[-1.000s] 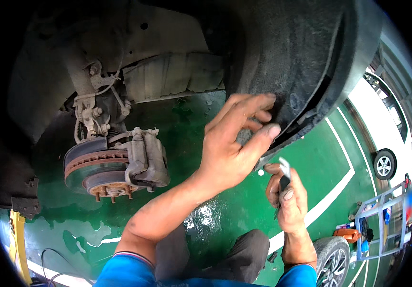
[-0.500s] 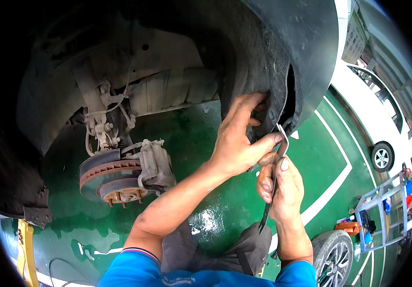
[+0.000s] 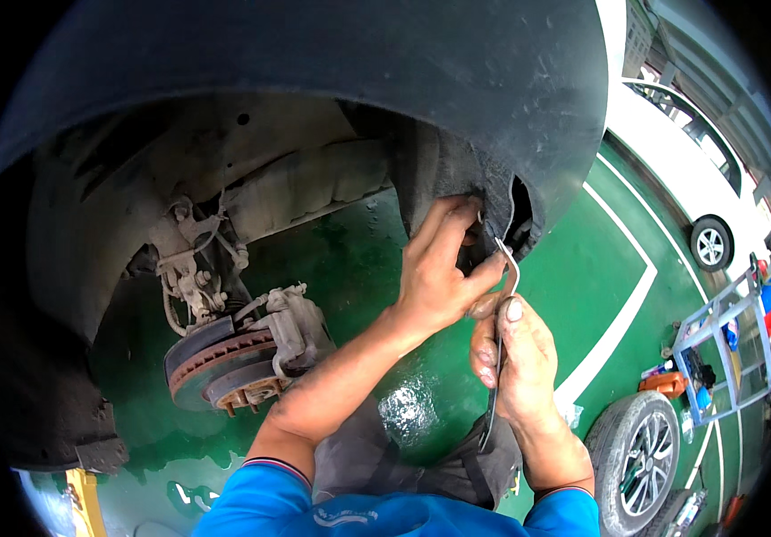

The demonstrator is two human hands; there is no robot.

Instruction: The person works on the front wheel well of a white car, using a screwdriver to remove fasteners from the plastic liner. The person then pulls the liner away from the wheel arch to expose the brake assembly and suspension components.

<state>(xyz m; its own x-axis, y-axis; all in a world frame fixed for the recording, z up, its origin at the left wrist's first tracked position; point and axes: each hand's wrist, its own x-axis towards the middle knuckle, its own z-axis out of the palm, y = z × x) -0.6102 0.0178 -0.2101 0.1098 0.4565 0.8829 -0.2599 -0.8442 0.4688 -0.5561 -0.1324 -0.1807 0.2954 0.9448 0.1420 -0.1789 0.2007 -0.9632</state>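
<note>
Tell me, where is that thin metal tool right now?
The metal tool is right of centre, gripped in the right hand, its tip at the wheel-arch liner edge beside the left hand.
</note>
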